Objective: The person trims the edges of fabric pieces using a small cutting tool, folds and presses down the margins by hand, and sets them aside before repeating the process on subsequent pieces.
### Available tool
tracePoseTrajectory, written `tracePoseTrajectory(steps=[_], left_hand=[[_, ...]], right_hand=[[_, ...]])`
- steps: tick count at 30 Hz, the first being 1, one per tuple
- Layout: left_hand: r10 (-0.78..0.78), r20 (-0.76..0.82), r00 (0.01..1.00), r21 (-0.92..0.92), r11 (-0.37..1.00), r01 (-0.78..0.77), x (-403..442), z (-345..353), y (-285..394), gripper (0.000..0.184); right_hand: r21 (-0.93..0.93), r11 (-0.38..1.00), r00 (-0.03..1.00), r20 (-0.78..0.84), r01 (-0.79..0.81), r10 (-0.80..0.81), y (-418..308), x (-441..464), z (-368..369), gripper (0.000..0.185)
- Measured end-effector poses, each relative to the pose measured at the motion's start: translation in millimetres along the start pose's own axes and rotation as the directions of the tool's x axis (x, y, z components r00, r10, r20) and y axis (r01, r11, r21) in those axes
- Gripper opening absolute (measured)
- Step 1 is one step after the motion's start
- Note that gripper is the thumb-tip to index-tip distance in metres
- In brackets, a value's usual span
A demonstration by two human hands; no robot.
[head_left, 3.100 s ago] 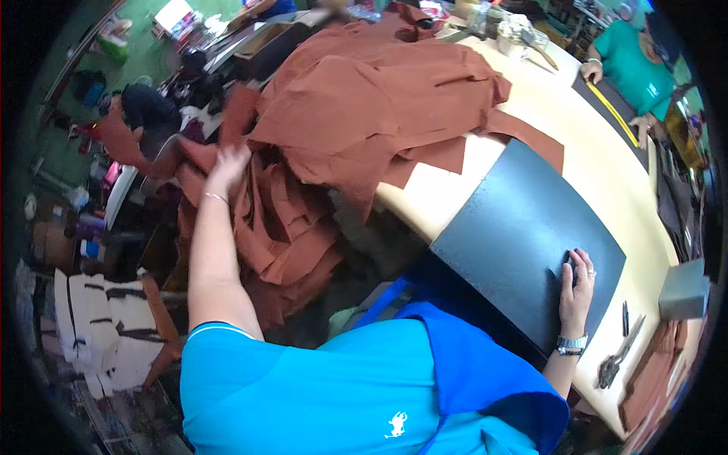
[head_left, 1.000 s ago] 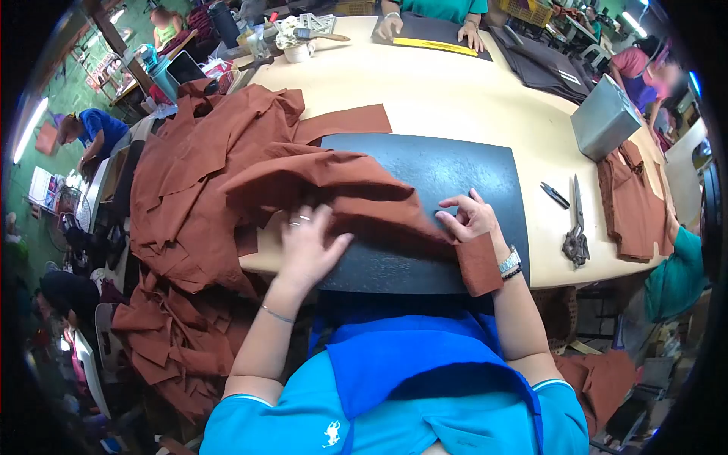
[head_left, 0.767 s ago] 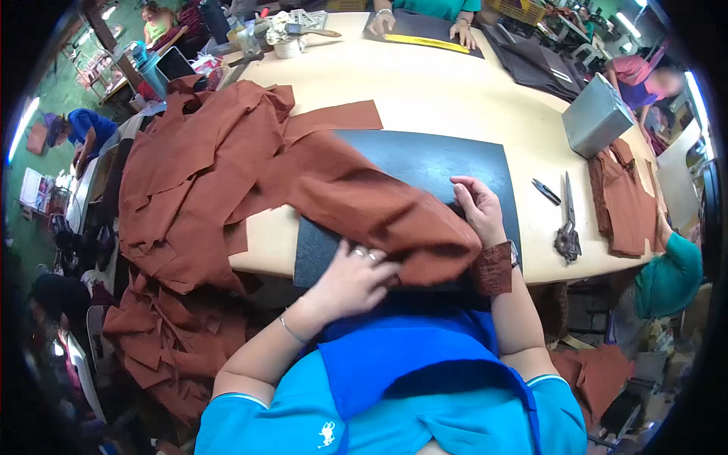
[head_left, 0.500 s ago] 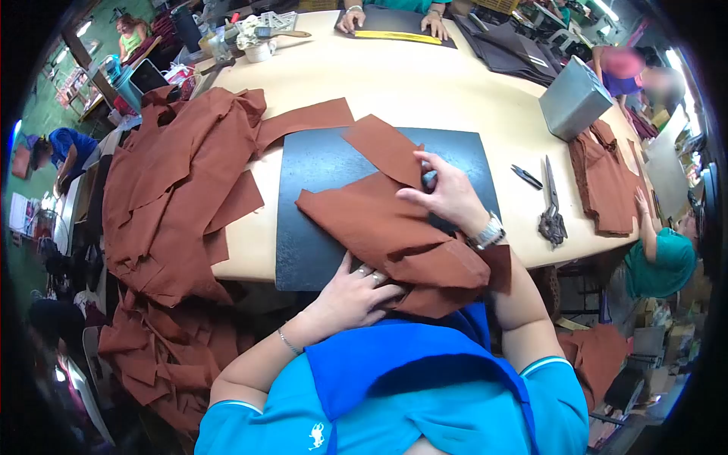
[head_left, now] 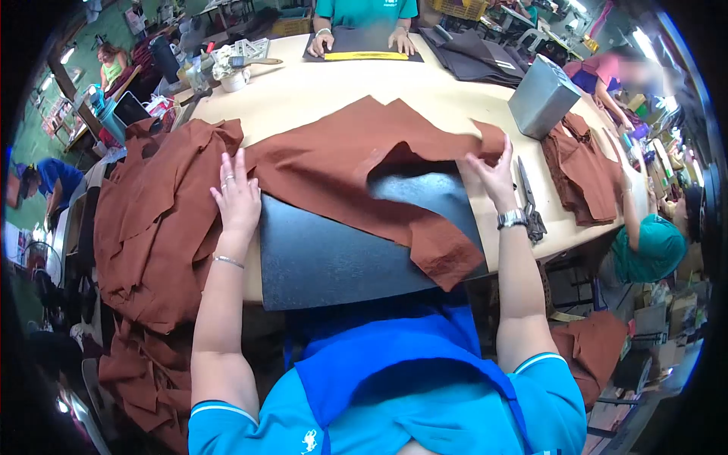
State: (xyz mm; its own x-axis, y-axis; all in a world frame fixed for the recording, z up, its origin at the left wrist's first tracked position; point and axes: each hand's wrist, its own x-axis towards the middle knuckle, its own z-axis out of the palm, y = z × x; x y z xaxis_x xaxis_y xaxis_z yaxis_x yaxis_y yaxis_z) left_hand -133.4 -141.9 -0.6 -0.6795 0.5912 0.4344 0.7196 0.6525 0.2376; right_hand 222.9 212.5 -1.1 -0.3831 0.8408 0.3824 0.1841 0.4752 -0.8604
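A reddish-brown fabric piece, soft and irregularly cut with a large notch, spreads over the dark cutting board in front of me. My right hand holds its right end between thumb and fingers, and that end is raised and a little blurred. At the piece's left end, my left hand has its fingers stretched out, beside the heap of brown fabric. Whether the left fingertips press on the piece or on the heap is hard to tell. One front flap of the piece hangs near the board's right front edge.
Scissors lie right of the board, behind my right wrist. A metal block stands farther back, near more folded brown fabric. A brush rests on a cup at back left. Across the table, a person's hands hold a yellow ruler.
The bunched brown piece has been spread out across the board. My left hand moved left and opened, while my right moved right with the piece's end. The view shifted slightly.
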Motion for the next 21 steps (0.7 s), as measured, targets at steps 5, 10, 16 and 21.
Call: tracePoseTrajectory(steps=[5, 10, 16, 21], left_hand=[[0.076, 0.19, 0.979, -0.208, 0.977, -0.035, -20, -8, 40, 0.054], [0.119, 0.23, 0.966, -0.033, 0.993, -0.115, -40, -13, 84, 0.067], [0.214, 0.242, 0.946, -0.229, 0.96, -0.159, -40, -9, 103, 0.054], [0.376, 0.316, 0.871, -0.659, 0.747, -0.084, -44, -18, 133, 0.037]], right_hand=[[-0.781, 0.62, 0.99, 0.136, 0.079, 0.046, 26, -41, -46, 0.064], [-0.833, 0.51, 0.975, 0.212, 0.216, -0.068, 23, -46, -56, 0.025], [-0.392, 0.914, 0.992, 0.01, -0.11, 0.123, -15, -49, -29, 0.03], [-0.231, 0.902, 0.766, 0.625, 0.365, -0.15, -102, -96, 42, 0.042]])
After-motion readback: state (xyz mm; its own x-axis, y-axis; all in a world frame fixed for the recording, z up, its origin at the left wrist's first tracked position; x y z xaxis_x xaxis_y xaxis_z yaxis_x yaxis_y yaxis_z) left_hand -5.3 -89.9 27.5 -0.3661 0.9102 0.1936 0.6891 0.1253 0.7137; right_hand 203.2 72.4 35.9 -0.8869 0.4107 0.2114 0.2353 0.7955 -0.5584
